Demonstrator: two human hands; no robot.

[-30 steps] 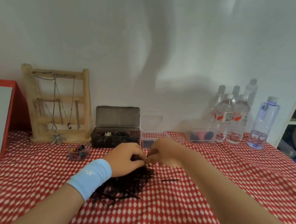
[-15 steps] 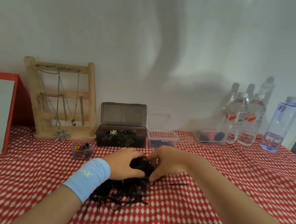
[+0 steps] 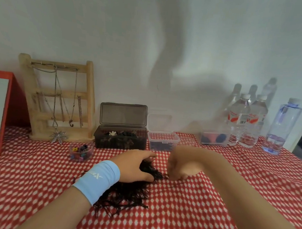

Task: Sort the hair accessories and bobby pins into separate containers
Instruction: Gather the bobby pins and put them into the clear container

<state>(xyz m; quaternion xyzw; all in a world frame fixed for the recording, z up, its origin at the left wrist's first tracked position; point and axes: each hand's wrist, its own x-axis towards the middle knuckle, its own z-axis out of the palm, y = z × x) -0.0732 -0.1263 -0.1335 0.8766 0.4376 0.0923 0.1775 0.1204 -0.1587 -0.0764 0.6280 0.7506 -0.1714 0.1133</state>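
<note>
Bobby pin pile: loose heap of thin dark crimped wire, mid-counter, on soft, slightly wrinkled red-and-white checked cloth.

Left hand: on the heap's far end, grip cupped round a clump, fingers arched over, thumb along the near side. Light blue stretch-knit wristband with white logo on that wrist.

Right hand: just right of the heap, knuckles up, fingers curled down to the heap's right edge. Blurred, so cannot tell whether grip pinching a pin or closed on nothing.

Behind the heap, by the wall: smoky translucent rectangular box, hinged lid upright, dark accessories plus one white flower piece inside. Just beside it on the right: small clear plastic tub, rounded corners, lid up, dark contents too small to identify.

Left of the heap: small round clear cup of bright mini claw clips.

Far left: pale wooden ladder-shaped rack with metal chains and silver leaf pendant; red box.

Far right: clear case with red and dark round items; two ribbed clear water bottles; one smooth blue-tinted bottle.
</note>
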